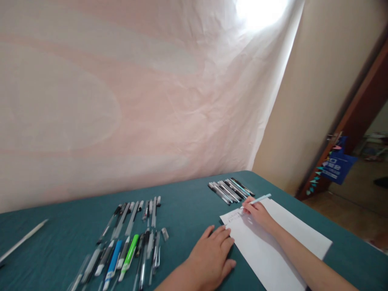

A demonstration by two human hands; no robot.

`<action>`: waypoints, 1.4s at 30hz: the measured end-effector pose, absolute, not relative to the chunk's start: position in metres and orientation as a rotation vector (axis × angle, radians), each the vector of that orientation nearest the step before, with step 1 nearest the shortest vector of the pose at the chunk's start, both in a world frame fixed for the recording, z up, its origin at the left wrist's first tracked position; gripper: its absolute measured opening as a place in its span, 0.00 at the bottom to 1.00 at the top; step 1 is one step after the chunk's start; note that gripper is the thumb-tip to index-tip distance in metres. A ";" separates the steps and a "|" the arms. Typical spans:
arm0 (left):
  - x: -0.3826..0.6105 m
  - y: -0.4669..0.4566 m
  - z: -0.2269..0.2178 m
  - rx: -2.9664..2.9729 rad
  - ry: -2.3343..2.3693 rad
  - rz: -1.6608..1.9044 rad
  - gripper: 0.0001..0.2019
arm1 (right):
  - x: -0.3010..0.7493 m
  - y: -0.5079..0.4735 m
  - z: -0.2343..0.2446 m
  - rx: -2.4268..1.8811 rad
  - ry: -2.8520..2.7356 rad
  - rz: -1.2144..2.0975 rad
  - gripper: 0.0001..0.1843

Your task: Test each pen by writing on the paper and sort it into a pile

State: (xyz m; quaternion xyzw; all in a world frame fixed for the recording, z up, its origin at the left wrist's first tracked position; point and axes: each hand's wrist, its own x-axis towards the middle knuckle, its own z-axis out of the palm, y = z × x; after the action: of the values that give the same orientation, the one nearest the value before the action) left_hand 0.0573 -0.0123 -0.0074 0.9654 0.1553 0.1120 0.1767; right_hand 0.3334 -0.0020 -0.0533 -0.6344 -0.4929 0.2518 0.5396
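1. Presently, the right hand (257, 212) grips a light-blue pen (262, 198), its tip at the upper-left end of the white sheet (254, 252) on the bench (182, 210).
2. Faint writing (234, 217) fills part of that end; most of the visible sheet is blank, so the writing seems barely begun.
3. The left hand (214, 251) lies palm down, fingers loosely spread, holding nothing visible, by the sheet's edge.
4. A row of pens (229, 190) lies beyond; loose markers (129, 254) lie farther left.

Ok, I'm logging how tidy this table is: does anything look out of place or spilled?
Mildly: a slender white pen-like stick lies alone at the far left, and a small greyish cap-like piece sits just right of the lower cluster of clear, grey, blue and green pens. Most other pens lie grouped. No spill shows.
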 end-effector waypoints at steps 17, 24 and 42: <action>0.060 -0.002 -0.019 2.686 0.551 0.345 0.28 | 0.347 -0.008 -0.056 -1.660 -1.306 0.466 0.08; 0.060 -0.002 -0.016 2.703 0.546 0.333 0.28 | 0.347 -0.006 -0.056 -1.707 -1.388 0.395 0.08; 0.060 -0.003 -0.019 2.728 0.561 0.349 0.28 | 0.348 -0.006 -0.055 -1.744 -1.464 0.345 0.06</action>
State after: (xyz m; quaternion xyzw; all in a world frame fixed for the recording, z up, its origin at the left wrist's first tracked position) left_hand 0.0597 -0.0028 -0.0188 0.9583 0.1970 0.1226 0.1668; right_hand 0.3483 -0.0056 -0.0550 -0.6918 -0.5805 0.1369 0.4071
